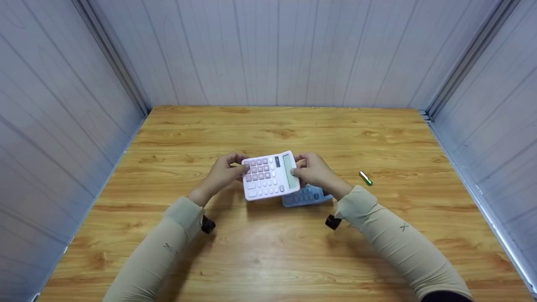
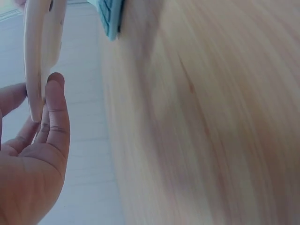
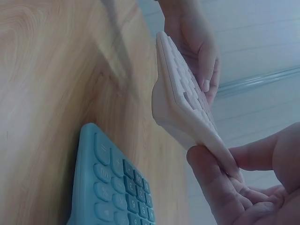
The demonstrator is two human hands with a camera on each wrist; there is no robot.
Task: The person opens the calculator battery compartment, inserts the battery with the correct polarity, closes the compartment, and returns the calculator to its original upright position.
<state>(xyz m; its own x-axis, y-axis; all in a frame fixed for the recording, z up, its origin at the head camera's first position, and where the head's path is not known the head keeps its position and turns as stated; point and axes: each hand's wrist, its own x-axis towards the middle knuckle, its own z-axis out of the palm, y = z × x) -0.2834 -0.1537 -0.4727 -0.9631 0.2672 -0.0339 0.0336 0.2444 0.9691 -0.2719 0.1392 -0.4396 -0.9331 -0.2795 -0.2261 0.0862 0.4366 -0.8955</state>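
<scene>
Pale panelled walls (image 1: 260, 54) rise round a wood-grain table (image 1: 268, 256); on it lies a blue calculator (image 1: 308, 198), keys up, which serves here as the landmark; above it and toward its left, lifted off the wood, is a pink calculator (image 1: 262, 184), held sideways so that its screen end is on the right. Both hands are clamped on that pink calculator: the left hand (image 1: 222, 173) pinches the key end, thumb on the face and fingers behind; the right hand (image 1: 316, 171) pinches the screen end, thumb over the display, close above the blue calculator; gripping opposite ends probably keeps it steady and leaves most keys uncovered; its face tips toward the person, perhaps for easier viewing. Beyond the blue calculator, to its right and well apart, lies a small shiny green object (image 1: 366, 178), out of both hands' way.
</scene>
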